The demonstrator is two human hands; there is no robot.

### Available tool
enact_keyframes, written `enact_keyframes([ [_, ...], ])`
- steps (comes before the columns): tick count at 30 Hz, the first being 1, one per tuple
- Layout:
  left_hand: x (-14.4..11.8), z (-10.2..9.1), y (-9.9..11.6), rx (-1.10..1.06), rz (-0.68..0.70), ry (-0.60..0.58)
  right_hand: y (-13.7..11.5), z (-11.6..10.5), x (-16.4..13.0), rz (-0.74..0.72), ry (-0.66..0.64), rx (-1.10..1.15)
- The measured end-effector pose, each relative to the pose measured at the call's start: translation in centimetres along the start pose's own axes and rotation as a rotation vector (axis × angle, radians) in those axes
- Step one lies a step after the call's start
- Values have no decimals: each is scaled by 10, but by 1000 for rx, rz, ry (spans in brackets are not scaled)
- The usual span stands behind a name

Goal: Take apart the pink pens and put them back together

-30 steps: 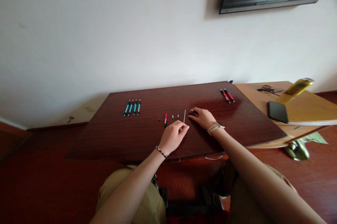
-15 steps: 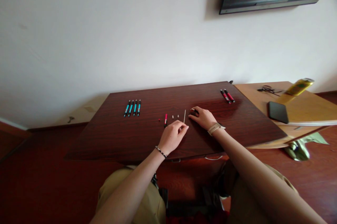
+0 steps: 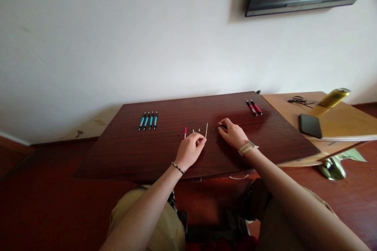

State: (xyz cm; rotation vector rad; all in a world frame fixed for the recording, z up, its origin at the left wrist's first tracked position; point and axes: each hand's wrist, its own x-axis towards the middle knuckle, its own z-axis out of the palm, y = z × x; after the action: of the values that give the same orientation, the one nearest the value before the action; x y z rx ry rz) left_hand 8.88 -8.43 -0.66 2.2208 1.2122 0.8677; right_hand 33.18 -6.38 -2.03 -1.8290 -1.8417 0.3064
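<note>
My right hand [image 3: 234, 134] is closed around a black pen part [image 3: 224, 125] with a pale tip, just above the table. A small dark spring [image 3: 213, 129] lies to its left. My left hand [image 3: 191, 149] has thumb and fingers drawn together at the near end of a thin white pen refill [image 3: 206, 128]; I cannot tell whether they grip it. Beyond that hand are a pink pen barrel [image 3: 185, 131], partly hidden by the hand, two small pale pieces [image 3: 199, 130] and a tiny red piece [image 3: 178, 134].
Several blue-and-black pens [image 3: 148, 121] lie in a row on the left of the dark wooden table [image 3: 123, 149]. Two pink-and-black pens [image 3: 254, 107] lie back right. A lighter cabinet [image 3: 350, 121] adjoins, bearing a phone [image 3: 310, 125], cable [image 3: 299, 100] and yellow can [image 3: 334, 98].
My right hand has moved right with the black pen part, and the spring now shows on the table. My left hand has shifted slightly left, covering the pink barrel's lower part.
</note>
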Motion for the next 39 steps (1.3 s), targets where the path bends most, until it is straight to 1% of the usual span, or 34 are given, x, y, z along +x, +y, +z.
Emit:
enact_keyframes([
  [3,0,1,0,0,11,19,-10,-3,-5,-84,-46,66],
  [6,1,1,-1,-32,17,43,-27,-3,-16,-254,-169,138],
  [8,1,1,0,-63,18,43,-36,-3,-22,-350,-251,147],
  [10,1,-1,1,-85,30,31,-42,-2,-27,-409,-296,147],
  [13,1,-3,3,-97,63,5,-43,-2,-30,-456,-315,164],
  [19,0,-6,6,-72,91,-7,-39,-1,-29,-483,-322,221],
  [25,0,-7,5,7,34,4,-37,4,-28,-489,-292,221],
  [31,1,-7,5,-120,-24,-30,-37,8,-28,-539,-220,206],
  [39,0,-5,5,-266,-114,-42,-41,10,-34,-530,-89,172],
])
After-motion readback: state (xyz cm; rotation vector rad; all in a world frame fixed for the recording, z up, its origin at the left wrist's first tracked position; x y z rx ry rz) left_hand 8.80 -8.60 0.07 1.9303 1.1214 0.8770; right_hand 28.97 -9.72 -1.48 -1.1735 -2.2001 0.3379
